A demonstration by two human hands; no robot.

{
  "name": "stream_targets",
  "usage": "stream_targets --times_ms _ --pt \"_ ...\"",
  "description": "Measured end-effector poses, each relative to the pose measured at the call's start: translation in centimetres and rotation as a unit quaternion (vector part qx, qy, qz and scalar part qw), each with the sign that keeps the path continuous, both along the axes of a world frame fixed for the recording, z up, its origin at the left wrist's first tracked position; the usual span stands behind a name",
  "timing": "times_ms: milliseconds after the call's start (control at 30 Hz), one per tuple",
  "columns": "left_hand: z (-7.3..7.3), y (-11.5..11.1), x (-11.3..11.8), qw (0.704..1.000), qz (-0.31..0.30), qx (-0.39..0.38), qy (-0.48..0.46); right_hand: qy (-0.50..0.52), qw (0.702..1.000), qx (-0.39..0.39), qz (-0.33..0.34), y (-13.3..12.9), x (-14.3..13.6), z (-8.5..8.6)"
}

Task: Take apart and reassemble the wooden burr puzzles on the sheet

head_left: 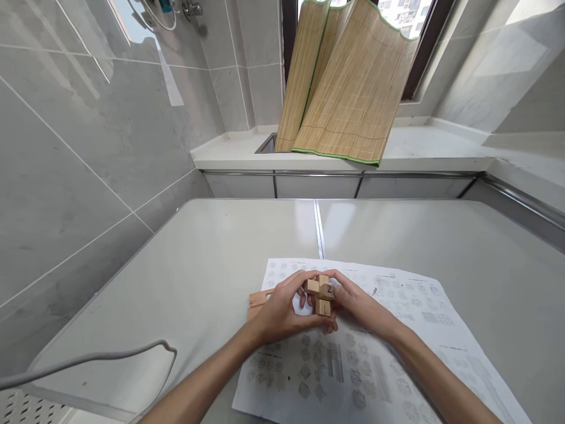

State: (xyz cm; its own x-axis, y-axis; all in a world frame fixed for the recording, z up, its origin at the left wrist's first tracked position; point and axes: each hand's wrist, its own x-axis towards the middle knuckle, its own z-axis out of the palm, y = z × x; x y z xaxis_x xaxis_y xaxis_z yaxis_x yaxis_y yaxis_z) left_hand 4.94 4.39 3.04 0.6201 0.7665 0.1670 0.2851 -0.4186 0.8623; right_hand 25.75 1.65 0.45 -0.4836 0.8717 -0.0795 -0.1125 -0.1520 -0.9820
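Note:
Both of my hands are around a small wooden block puzzle [324, 296] above a printed sheet. Its blocks stick out on several sides, and one face bears a dark letter that looks like Z. My left hand [282, 309] grips it from the left, fingers curled above and thumb below. From the right, my right hand [359, 300] presses its fingers on the lettered block and the top. Light wooden pieces [258, 299] lie partly hidden behind my left hand. The large white paper [353, 377] shows small printed diagrams.
The sheet lies on a pale table [220, 253] with a metal seam. A grey cable [110, 355] and a white perforated rack [33, 406] are at lower left. Behind the table, a bamboo mat [348, 94] stands on a white ledge [238, 154] by the window.

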Motion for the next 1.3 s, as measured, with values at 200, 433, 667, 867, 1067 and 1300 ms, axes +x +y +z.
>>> stream_targets --times_ms 200,433,667,867,1067,1300 --pt "-0.7 0.2 -0.1 0.995 0.035 -0.065 -0.063 -0.082 0.991 0.055 -0.085 0.2 0.2 0.4" --pt "-0.9 0.2 -0.1 0.996 0.037 -0.045 -0.064 -0.097 0.99 0.069 -0.075 0.2 -0.1 0.3" --pt "-0.8 0.2 -0.4 0.999 0.015 0.003 -0.044 -0.08 0.995 0.052 -0.02 0.2 0.6 0.5" --pt "-1.3 0.8 -0.9 0.999 0.021 0.038 -0.006 -0.082 0.995 0.052 -0.037 0.3 0.3 0.5" --pt "0.1 0.6 -1.7 0.993 0.028 0.084 0.075 -0.212 0.967 0.093 -0.104 1.2 0.5 1.6" --pt "-0.2 -3.9 -7.7 0.969 0.118 0.107 0.19 -0.487 0.837 0.095 -0.232 -2.1 6.3 3.6"
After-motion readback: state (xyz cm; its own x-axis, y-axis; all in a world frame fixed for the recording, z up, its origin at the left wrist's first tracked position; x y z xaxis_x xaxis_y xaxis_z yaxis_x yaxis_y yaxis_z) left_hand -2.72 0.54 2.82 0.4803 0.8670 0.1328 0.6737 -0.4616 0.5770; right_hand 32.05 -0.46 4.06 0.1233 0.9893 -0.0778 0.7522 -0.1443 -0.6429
